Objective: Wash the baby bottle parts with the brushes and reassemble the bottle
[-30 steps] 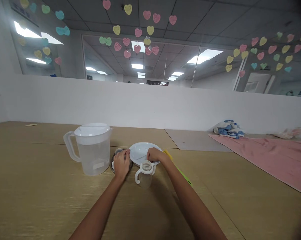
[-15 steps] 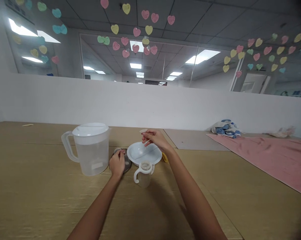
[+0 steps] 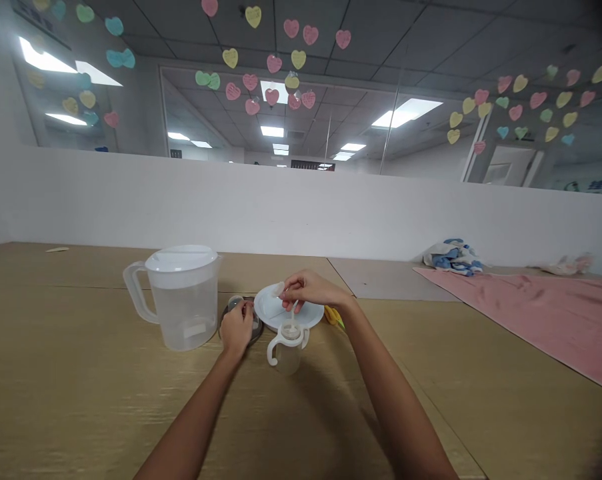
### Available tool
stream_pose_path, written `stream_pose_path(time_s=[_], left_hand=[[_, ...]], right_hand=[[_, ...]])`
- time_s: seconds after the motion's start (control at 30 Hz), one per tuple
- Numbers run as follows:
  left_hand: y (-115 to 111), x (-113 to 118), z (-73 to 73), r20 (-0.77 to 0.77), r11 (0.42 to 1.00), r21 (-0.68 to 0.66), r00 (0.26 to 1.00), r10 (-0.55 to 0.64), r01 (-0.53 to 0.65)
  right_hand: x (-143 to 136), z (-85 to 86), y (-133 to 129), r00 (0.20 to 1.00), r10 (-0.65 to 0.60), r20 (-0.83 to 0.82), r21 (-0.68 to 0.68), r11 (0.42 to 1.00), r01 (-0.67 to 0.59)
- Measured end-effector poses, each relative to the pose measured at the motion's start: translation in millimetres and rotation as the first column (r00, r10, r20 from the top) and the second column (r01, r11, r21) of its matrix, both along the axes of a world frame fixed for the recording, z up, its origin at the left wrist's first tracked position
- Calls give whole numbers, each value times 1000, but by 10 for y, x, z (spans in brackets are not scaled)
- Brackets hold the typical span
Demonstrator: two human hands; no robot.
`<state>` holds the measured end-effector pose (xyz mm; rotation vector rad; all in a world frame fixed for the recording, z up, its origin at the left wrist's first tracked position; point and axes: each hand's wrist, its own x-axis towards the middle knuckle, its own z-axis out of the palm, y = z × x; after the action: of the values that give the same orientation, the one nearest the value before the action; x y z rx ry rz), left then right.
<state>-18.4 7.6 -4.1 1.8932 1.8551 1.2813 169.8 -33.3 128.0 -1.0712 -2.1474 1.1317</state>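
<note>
A clear baby bottle point(image 3: 287, 360) with white side handles stands upright on the table. My right hand point(image 3: 308, 290) is above its open mouth, fingers pinched on a small translucent piece point(image 3: 279, 289). A thin pale strip point(image 3: 294, 312) runs from below these fingers to the bottle mouth; I cannot tell whether it is part of the piece. Behind the bottle lies a white bowl point(image 3: 268, 310). My left hand point(image 3: 236, 328) is closed at a dark grey round dish point(image 3: 257, 328), its fingertips by a small greyish round part point(image 3: 235, 302). What it grips is mostly hidden.
A lidded translucent pitcher point(image 3: 188, 313) stands left of my left hand. Something yellow point(image 3: 333, 316) lies right of the bowl, partly behind my right forearm. Farther right are a pink cloth point(image 3: 525, 307) and a crumpled blue-and-white cloth point(image 3: 453, 257). A white wall bounds the table's back.
My right hand has moved down toward the bottle, and the translucent piece in it has come lower and tilted. A pale strip now shows at the bottle mouth. My left hand has barely moved.
</note>
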Motion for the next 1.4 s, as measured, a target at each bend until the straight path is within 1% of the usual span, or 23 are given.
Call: stream_pose_path(time_s=[0.1, 0.17, 0.27, 0.4, 0.5, 0.63, 0.73, 0.83, 0.9, 1.03, 1.23, 1.4], left_hand=[[-27, 5, 24, -37, 999, -34, 999, -5, 3], [-47, 10, 42, -67, 999, -42, 998, 2, -5], [-63, 16, 60, -97, 998, -61, 995, 19, -25], [-50, 11, 62, -134, 996, -72, 990, 35, -45], [-41, 2, 63, -224, 997, -41, 973, 51, -62], [-63, -3, 67, -449, 996, 77, 891, 72, -42], [-75, -4, 59, -527, 996, 44, 845, 88, -77], [-67, 0, 42, -552, 993, -21, 830, 83, -113], [-59, 6, 32, -574, 992, -59, 817, 57, -111], [-55, 17, 21, -609, 992, -76, 793, 34, -101], [-56, 19, 18, -587, 979, -165, 810, 0, -120], [-32, 7, 4, -584, 979, -169, 811, -8, -111]], right_hand=[[30, -19, 9, 974, 126, 187, 3, 992, -128], [40, -20, -2, 941, 154, 302, 46, 983, -176], [45, -4, -26, 913, 142, 381, 68, 981, -181], [76, 25, -22, 891, 92, 444, 72, 988, -138], [113, 37, 2, 889, 56, 455, 65, 993, -96], [130, 42, 12, 897, 39, 439, 78, 994, -82], [121, 45, 4, 898, 26, 439, 100, 992, -77], [116, 45, 3, 893, 5, 450, 115, 991, -64], [118, 43, 6, 890, -10, 455, 124, 991, -52], [121, 38, 11, 887, -29, 462, 138, 990, -39], [119, 28, 23, 889, -20, 457, 137, 989, -48], [124, 25, 30, 889, -12, 458, 126, 991, -52]])
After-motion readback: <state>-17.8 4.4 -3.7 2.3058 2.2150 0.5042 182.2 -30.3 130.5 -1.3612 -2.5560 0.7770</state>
